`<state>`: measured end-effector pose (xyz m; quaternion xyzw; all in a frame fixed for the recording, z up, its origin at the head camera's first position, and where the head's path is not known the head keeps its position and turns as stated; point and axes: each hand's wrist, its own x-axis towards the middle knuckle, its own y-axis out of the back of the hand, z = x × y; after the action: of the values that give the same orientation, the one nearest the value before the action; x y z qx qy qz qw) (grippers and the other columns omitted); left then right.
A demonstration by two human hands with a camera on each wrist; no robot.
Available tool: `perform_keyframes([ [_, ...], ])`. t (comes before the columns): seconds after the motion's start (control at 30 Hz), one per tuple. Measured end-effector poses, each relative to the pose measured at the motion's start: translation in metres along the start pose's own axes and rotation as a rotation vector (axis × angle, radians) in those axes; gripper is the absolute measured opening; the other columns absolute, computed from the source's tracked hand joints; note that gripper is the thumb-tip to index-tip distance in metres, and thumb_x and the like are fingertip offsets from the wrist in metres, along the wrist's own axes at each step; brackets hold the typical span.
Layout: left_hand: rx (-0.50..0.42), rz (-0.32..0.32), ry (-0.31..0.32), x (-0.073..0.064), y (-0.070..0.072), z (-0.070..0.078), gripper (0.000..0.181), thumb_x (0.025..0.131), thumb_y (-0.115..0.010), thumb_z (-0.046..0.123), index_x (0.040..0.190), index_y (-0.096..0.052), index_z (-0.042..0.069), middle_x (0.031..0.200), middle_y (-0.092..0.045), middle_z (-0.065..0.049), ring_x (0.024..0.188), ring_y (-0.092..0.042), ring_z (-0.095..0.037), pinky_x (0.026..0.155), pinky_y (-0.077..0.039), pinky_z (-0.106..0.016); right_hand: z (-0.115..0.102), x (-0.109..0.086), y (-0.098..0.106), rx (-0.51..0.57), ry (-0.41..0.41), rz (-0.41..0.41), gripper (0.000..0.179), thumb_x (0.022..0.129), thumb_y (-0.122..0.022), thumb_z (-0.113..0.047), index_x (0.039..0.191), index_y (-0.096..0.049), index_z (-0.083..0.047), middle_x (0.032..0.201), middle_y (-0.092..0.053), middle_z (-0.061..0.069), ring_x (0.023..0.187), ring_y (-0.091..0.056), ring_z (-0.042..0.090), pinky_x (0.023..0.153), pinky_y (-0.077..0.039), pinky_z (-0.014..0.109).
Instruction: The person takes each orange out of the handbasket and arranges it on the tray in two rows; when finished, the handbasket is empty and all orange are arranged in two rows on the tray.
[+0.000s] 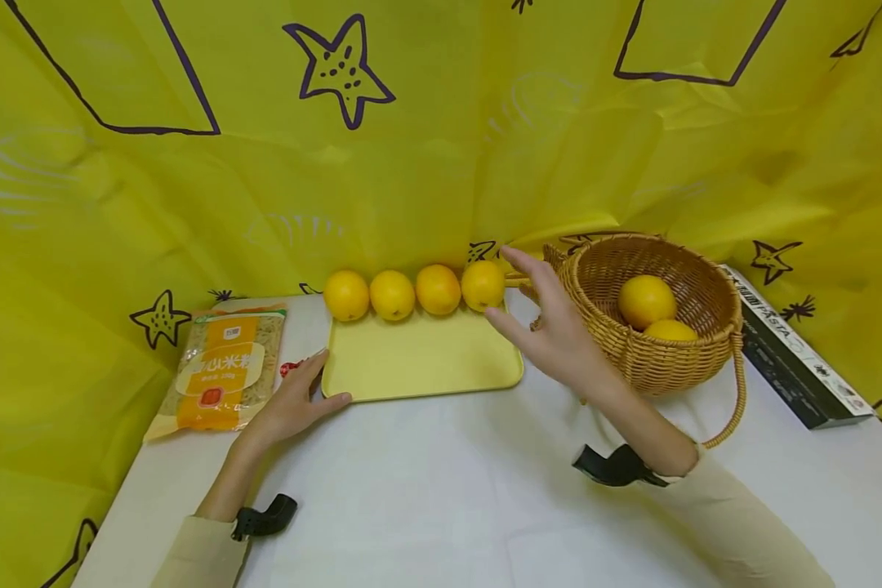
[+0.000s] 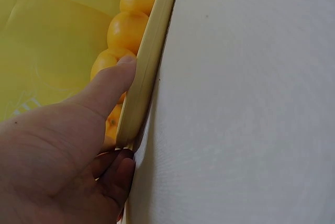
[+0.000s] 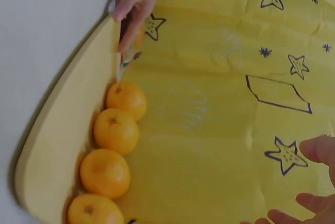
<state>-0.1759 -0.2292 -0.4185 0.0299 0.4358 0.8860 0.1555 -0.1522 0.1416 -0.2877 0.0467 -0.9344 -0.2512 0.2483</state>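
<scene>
Several oranges stand in a row along the back of a pale yellow tray. My left hand holds the tray's near left corner, thumb at the front rim and fingers along the left side. In the left wrist view, the thumb of that hand lies against the rim, while its other fingers bend near the corner. Beside the rightmost orange, my right hand has thumb and fingers spread. The right wrist view shows those fingers apart from the oranges, with nothing between them.
A wicker basket with two oranges in it stands right of the tray, its handle hanging toward the front. Behind it lies a dark pasta box. A packet of dry noodles lies at the left. Yellow cloth hangs behind the white table.
</scene>
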Motion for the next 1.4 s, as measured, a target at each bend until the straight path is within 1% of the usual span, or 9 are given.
perform_keyframes([
  [0.13, -0.007, -0.001, 0.0, 0.0, 0.0, 0.0, 0.094, 0.088, -0.067, 0.047, 0.153, -0.02, -0.003, 0.158, -0.021, -0.028, 0.146, -0.02, -0.047, 0.117, -0.019, -0.061, 0.009, -0.011, 0.031, 0.066, -0.041, 0.008, 0.059, 0.094, -0.061, -0.005, 0.147, -0.036, -0.007, 0.151, -0.036, 0.01, 0.136, -0.038, 0.021, 0.108, -0.042, 0.019],
  [0.3, -0.011, -0.002, 0.006, -0.001, 0.0, 0.0, 0.094, 0.088, -0.066, 0.047, 0.153, -0.019, -0.002, 0.158, -0.021, -0.027, 0.146, -0.019, -0.046, 0.118, -0.019, -0.061, 0.021, -0.02, 0.067, 0.016, -0.072, 0.034, 0.057, 0.095, -0.059, -0.006, 0.147, -0.037, -0.007, 0.149, -0.038, 0.011, 0.131, -0.04, 0.004, 0.098, -0.043, 0.006],
  [0.43, -0.014, -0.005, 0.005, -0.001, 0.001, 0.002, 0.094, 0.089, -0.066, 0.047, 0.153, -0.019, -0.002, 0.158, -0.02, -0.027, 0.146, -0.019, -0.046, 0.118, -0.018, -0.061, 0.029, -0.026, 0.087, -0.043, -0.101, 0.059, 0.057, 0.094, -0.061, -0.005, 0.146, -0.038, -0.006, 0.147, -0.041, 0.009, 0.126, -0.041, -0.005, 0.093, -0.044, 0.003],
  [0.57, -0.018, -0.01, 0.005, -0.001, 0.0, 0.002, 0.094, 0.089, -0.066, 0.048, 0.153, -0.019, -0.002, 0.158, -0.02, -0.027, 0.146, -0.019, -0.047, 0.118, -0.018, -0.061, 0.035, -0.032, 0.1, -0.061, -0.171, 0.049, 0.055, 0.095, -0.059, -0.008, 0.146, -0.038, -0.009, 0.146, -0.042, 0.008, 0.123, -0.041, -0.01, 0.089, -0.045, 0.001],
  [0.7, -0.016, -0.008, 0.008, -0.002, -0.001, 0.001, 0.094, 0.089, -0.066, 0.048, 0.153, -0.019, -0.002, 0.158, -0.021, -0.027, 0.146, -0.019, -0.046, 0.118, -0.019, -0.061, 0.041, -0.033, 0.108, -0.078, -0.249, 0.015, 0.054, 0.097, -0.059, -0.016, 0.147, -0.039, -0.015, 0.146, -0.043, 0.006, 0.124, -0.042, -0.008, 0.087, -0.044, 0.0],
  [0.83, -0.019, -0.001, 0.01, -0.002, 0.0, 0.0, 0.094, 0.088, -0.066, 0.049, 0.153, -0.02, -0.001, 0.158, -0.021, -0.027, 0.146, -0.018, -0.047, 0.118, -0.018, -0.061, 0.047, -0.033, 0.117, -0.091, -0.315, -0.022, 0.052, 0.098, -0.057, -0.024, 0.147, -0.039, -0.023, 0.143, -0.046, -0.005, 0.126, -0.042, -0.005, 0.087, -0.04, 0.0],
  [1.0, -0.022, -0.008, 0.01, -0.002, 0.001, -0.001, 0.095, 0.088, -0.066, 0.049, 0.154, -0.019, -0.001, 0.159, -0.02, -0.026, 0.146, -0.017, -0.047, 0.118, -0.018, -0.062, 0.057, -0.032, 0.126, -0.048, -0.402, -0.064, 0.05, 0.1, -0.054, -0.029, 0.147, -0.038, -0.025, 0.134, -0.046, -0.021, 0.118, -0.044, -0.01, 0.085, -0.042, 0.003],
  [1.23, -0.002, 0.01, -0.002, -0.001, 0.003, -0.001, 0.093, 0.088, -0.067, 0.047, 0.153, -0.02, -0.002, 0.158, -0.022, -0.028, 0.145, -0.02, -0.047, 0.117, -0.019, -0.062, 0.069, -0.025, 0.136, 0.02, -0.438, -0.096, 0.047, 0.101, -0.052, -0.027, 0.147, -0.039, -0.023, 0.128, -0.048, -0.025, 0.106, -0.055, -0.013, 0.082, -0.051, 0.01],
  [1.4, -0.02, 0.002, -0.005, -0.002, 0.0, -0.001, 0.094, 0.088, -0.067, 0.046, 0.153, -0.019, -0.003, 0.158, -0.021, -0.027, 0.146, -0.019, -0.047, 0.118, -0.018, -0.061, 0.071, -0.016, 0.146, -0.014, -0.493, -0.094, 0.04, 0.099, -0.053, -0.035, 0.138, -0.049, -0.025, 0.118, -0.052, -0.031, 0.101, -0.053, -0.014, 0.08, -0.05, 0.008],
])
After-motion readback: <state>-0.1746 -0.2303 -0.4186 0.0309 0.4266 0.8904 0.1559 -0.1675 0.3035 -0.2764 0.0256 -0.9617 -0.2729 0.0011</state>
